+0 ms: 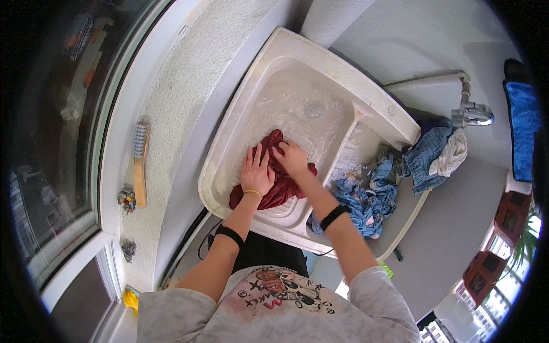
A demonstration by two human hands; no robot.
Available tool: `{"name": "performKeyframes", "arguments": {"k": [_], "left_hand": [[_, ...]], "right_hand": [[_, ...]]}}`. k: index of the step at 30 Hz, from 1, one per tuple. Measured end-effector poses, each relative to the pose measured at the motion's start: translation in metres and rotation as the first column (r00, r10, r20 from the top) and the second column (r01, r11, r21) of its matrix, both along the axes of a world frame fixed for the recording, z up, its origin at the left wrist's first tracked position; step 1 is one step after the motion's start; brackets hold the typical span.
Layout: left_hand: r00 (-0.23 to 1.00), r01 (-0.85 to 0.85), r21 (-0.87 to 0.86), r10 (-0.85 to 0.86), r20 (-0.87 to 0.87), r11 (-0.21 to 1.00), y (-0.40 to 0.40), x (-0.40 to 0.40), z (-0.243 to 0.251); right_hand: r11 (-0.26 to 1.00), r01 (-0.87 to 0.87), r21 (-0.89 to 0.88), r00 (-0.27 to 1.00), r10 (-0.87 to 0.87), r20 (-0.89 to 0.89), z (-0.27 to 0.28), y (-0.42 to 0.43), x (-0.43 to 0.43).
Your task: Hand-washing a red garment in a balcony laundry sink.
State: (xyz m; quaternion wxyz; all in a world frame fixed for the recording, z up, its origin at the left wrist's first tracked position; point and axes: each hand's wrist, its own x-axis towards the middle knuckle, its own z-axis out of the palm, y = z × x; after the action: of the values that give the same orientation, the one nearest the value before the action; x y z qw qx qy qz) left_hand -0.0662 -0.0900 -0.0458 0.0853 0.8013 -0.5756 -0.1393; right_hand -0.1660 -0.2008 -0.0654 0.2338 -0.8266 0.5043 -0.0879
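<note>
A wet dark red cloth (pixel 279 188) lies bunched on the ribbed washboard part of a white laundry sink (pixel 240 103). My left hand (pixel 257 173) rests flat on the cloth with its fingers spread. Just right of it, my right hand (pixel 292 158) is curled on the cloth, its fingertips at a fold; whether they pinch the fabric is partly hidden. Shallow water covers the basin floor around the drain (pixel 314 109). Across the divider, wet blue patterned clothing (pixel 364 201) lies heaped in the smaller basin.
Blue knitted fabric (pixel 429 154) and a white cloth (pixel 450 154) hang over the sink's right corner, below a metal tap (pixel 472 115). A wooden-handled brush (pixel 140 165) lies on the left ledge by the window. A blue towel (pixel 523 128) hangs at far right.
</note>
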Motion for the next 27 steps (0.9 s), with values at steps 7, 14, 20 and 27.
{"name": "performKeyframes", "arguments": {"k": [7, 14, 20, 27], "left_hand": [[0.999, 0.039, -0.037, -0.04, -0.025, 0.999, -0.018, -0.022, 0.004], [1.0, 0.021, 0.097, -0.022, 0.006, 0.995, 0.007, 0.002, 0.0], [0.998, 0.057, 0.02, -0.056, -0.028, 0.998, -0.015, -0.012, 0.003], [1.0, 0.025, -0.016, -0.024, 0.013, 1.0, -0.005, -0.007, 0.0]], "right_hand": [[0.926, 0.307, -0.22, 0.941, -0.33, -0.079, -0.021, -0.109, -0.079], [0.994, 0.108, -0.006, 0.978, -0.105, 0.182, 0.027, 0.068, -0.007], [0.982, 0.184, -0.051, 0.978, -0.178, 0.109, 0.001, 0.027, -0.012], [0.97, -0.034, 0.24, 0.999, 0.025, 0.041, 0.001, -0.038, -0.042]]}}
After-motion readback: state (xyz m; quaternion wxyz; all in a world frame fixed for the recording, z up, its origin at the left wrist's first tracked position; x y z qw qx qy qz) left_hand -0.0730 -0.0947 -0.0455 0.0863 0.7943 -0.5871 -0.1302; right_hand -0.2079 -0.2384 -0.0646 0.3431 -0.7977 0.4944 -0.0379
